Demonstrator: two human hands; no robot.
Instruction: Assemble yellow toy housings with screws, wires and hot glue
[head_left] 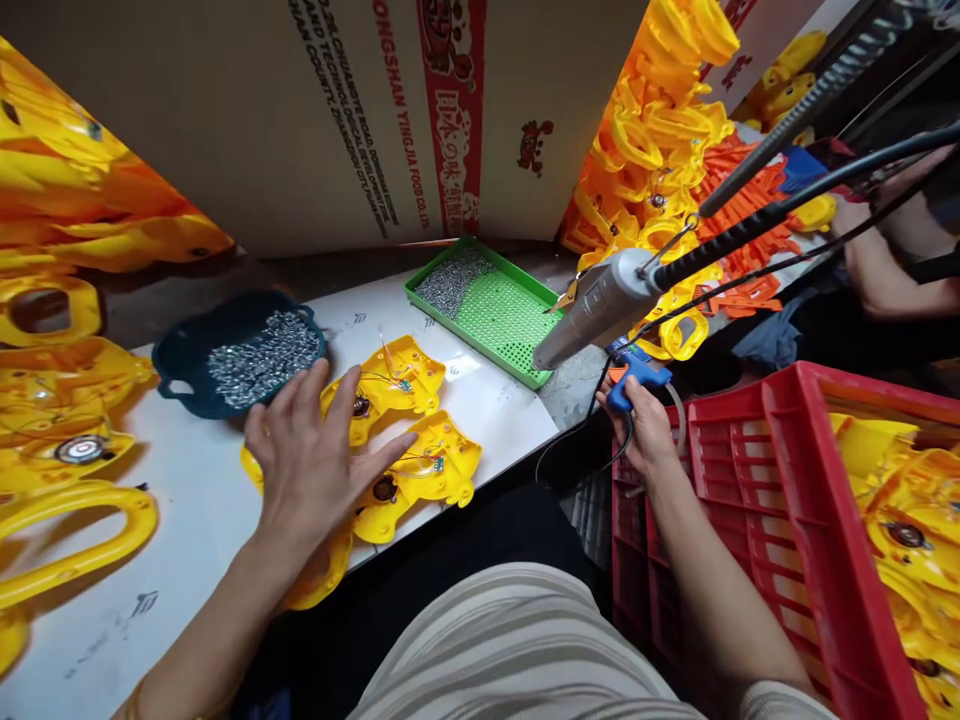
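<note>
Spread fingers mark my left hand, which is over the yellow plastic shells on the white table; whether it touches them I cannot tell. The nearer yellow shell lies open side up, with a small green circuit board, wires and a round dark part inside. Just behind it is a similar yellow shell. Off the table's right edge, my right hand is wrapped round a blue glue gun with an orange part. A grey hanging electric screwdriver points down at the left, above the glue gun.
A dark bowl of screws and a green tray with small metal pieces stand on the table. More yellow shells lie left. At right are a red crate, a yellow pile and another person's arm. Cardboard stands behind.
</note>
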